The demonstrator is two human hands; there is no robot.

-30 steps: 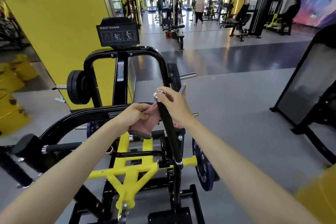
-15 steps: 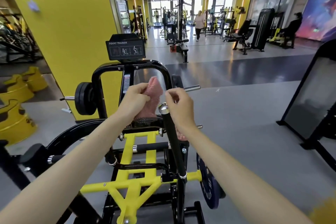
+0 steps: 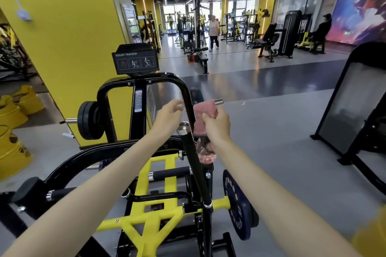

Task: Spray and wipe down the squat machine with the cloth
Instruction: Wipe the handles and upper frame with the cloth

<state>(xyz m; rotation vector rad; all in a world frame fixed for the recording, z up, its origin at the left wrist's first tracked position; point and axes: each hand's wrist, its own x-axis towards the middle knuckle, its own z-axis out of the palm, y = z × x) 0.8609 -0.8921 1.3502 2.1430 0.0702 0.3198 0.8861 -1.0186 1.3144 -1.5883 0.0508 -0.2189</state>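
We face the machine (image 3: 137,78), which we judge heavy and rigid. Its near handle (image 3: 192,152) rises between our arms. The cloth (image 3: 203,112), soft and light, is best bunched. It sits just right of the frame, pinched by our right grip (image 3: 217,125); the left grip (image 3: 169,113) is spread and empty.

White caps "SQUAT TRAINER" on black placard (image 3: 136,61) atop squat machine (image 3: 144,77), above three small pictograms. White sticker (image 3: 138,101) on centre upright: print too small to read. Blue weight plate (image 3: 236,206): lettering not legible.
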